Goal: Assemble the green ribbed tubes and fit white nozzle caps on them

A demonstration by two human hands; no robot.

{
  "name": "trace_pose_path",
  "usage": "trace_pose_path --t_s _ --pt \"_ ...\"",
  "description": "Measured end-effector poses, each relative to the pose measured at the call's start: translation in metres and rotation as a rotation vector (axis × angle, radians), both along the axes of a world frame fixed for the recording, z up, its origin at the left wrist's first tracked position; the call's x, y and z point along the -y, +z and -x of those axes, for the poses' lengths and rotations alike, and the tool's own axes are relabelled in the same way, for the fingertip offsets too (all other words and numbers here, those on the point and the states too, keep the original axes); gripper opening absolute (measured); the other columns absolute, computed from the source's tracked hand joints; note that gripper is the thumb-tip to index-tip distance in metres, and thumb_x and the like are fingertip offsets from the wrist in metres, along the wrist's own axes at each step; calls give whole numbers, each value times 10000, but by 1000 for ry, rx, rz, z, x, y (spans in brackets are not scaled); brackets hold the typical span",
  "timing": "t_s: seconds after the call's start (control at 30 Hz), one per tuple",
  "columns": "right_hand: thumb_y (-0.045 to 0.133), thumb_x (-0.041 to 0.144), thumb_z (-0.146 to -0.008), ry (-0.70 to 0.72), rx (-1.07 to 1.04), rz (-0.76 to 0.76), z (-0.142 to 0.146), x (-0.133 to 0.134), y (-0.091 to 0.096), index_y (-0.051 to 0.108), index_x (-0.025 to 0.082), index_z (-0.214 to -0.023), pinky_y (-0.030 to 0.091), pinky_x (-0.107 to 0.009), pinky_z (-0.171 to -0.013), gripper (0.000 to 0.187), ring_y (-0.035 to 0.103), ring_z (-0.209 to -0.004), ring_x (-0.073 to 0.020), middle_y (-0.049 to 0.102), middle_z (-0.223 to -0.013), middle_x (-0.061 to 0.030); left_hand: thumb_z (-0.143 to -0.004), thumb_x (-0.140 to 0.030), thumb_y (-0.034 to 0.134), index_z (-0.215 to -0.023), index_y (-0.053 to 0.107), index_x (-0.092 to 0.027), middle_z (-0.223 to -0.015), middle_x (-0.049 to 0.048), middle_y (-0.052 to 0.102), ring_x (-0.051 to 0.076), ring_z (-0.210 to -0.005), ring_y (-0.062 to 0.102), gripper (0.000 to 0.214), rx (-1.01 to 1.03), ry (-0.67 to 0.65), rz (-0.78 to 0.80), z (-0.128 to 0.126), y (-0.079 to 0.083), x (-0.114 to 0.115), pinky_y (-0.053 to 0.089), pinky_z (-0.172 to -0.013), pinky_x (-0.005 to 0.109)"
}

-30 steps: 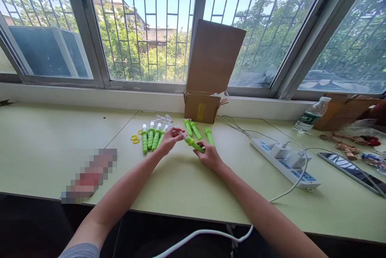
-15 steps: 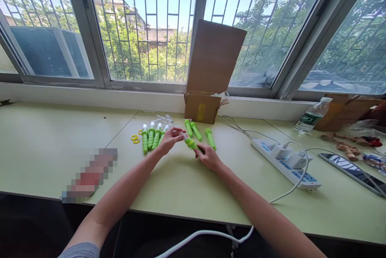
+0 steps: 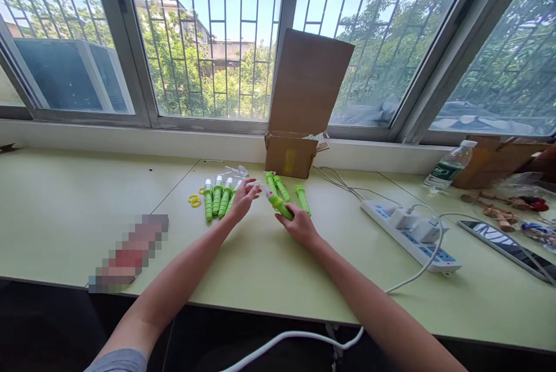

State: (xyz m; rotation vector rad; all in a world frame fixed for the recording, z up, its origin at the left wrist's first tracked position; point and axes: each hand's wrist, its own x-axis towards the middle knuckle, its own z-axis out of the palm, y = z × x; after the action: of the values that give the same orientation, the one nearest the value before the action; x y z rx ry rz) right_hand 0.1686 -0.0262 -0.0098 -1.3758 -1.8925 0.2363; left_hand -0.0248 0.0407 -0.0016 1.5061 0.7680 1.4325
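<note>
My right hand (image 3: 299, 224) is closed round a bright green ribbed plastic tube (image 3: 278, 205), its upper end tilted toward my left hand. A pale tip with a spot of red shows at that end. My left hand (image 3: 244, 201) pinches a small thin white piece (image 3: 259, 184) just left of the tube's end, apart from it. Left of my left hand lie several similar green tubes (image 3: 217, 197) with clear-white tops, partly hidden by my hand. Beyond the hands are two more green tubes (image 3: 281, 188), and another green tube (image 3: 303, 199) lies beside my right hand.
Yellow rings (image 3: 195, 200) and small clear-white parts (image 3: 238, 171) lie around the tubes. An open cardboard box (image 3: 289, 155) stands by the window. To the right are a power strip (image 3: 410, 239) with cables, a water bottle (image 3: 452, 166) and a phone (image 3: 508, 244). A blurred patch (image 3: 130, 253) covers something front left.
My left hand has drawn slightly left, off the tube's end, with the thin white piece in its fingers. The tube in my right hand is now tilted more upright.
</note>
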Motion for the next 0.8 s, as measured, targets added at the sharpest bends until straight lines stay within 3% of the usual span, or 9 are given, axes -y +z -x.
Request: trace_pose_path --t_s 0.13,0.3,0.47,0.63,0.8 --pt "564 451 -757 -64 -3 -24 -1 -2 -1 543 195 -766 323 -259 -516 257 476 -532 -157 551 -603 -1 -899 -308 441 -1042 531 -183 -1000 90 632 197 -941 613 210 -385 248 -292 8 -8 -5 487 -866 394" --pt "557 434 -755 -68 -22 -32 -1 -3 -2 498 207 -741 313 -257 -503 235 462 -520 -154 531 -590 5 -856 -168 421 -1118 502 -189 -1124 104 568 237 -1100 520 275 -834 348 -535 5 -15 -6 419 -955 422" --pt "540 433 -762 -73 -27 -22 0 -1 0 477 216 -725 309 -262 -489 229 438 -497 -153 509 -564 9 -799 -217 513 -1236 434 -158 -1322 158 435 299 -1265 374 448 -1002 381 -479 -5 -23 -8 285 -1061 461" --pt "536 435 -765 -82 -21 -23 1 0 1 475 220 -727 305 -266 -491 226 449 -499 -160 519 -570 4 -767 -286 562 -1311 371 -156 -1455 175 281 334 -1374 187 591 -1013 364 -378 -6 -29 -13 149 -1103 495" --pt "534 421 -765 -81 -7 -31 1 -1 0 457 224 -716 314 -266 -498 217 442 -500 -160 504 -562 9 -781 -290 525 -1326 377 -134 -1461 196 272 347 -1390 130 586 -1038 349 -370 -6 -32 -16 87 -1109 509"
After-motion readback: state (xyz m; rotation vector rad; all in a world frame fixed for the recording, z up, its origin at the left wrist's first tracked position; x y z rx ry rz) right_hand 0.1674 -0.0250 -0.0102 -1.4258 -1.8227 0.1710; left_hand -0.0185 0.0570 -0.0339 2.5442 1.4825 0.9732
